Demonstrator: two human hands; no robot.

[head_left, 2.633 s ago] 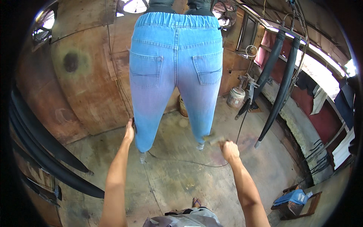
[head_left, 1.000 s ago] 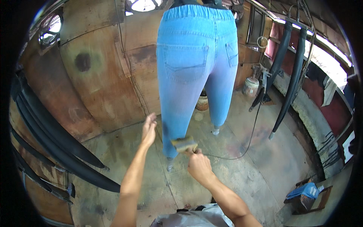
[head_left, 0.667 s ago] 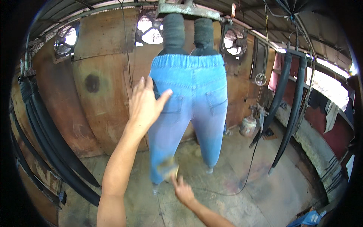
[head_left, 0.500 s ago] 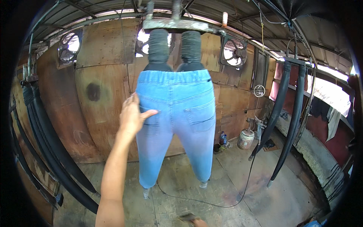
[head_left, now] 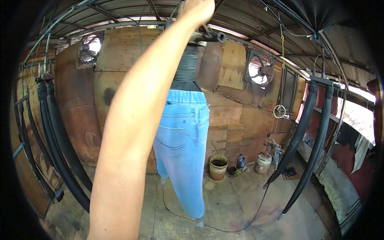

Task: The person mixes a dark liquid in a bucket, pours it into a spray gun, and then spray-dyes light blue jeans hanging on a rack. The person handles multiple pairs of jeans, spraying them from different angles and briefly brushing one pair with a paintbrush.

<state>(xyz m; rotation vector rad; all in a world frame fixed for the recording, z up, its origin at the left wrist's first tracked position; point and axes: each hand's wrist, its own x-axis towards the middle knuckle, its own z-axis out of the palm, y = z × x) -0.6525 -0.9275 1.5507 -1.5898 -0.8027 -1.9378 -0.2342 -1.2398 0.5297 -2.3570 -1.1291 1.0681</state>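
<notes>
My left arm reaches up across the picture. My left hand [head_left: 197, 11] is closed in a fist at the top edge, just above the metal bar [head_left: 208, 38] of a hanging frame. What its fingers wrap round is hidden. Below, a pair of light blue jeans [head_left: 184, 136] with an elastic waistband is stretched over a dark, ribbed, leg-shaped form [head_left: 187, 66]. The jeans stand turned at an angle, with one back pocket showing and the far leg mostly behind the near one. My forearm covers their left side. My right hand is out of view.
Other black leg forms hang at left [head_left: 66, 140] and right [head_left: 308, 136]. On the floor by the wooden wall stand a bucket [head_left: 219, 172], blue bottles [head_left: 240, 161] and a white pail [head_left: 263, 163] with a spray gun [head_left: 276, 149] above it. A thin hose [head_left: 256, 214] crosses the floor.
My left hand has left the jeans' back pocket and risen to the frame above. The jeans and form have turned from facing me squarely to an angle. My right hand has dropped out of view.
</notes>
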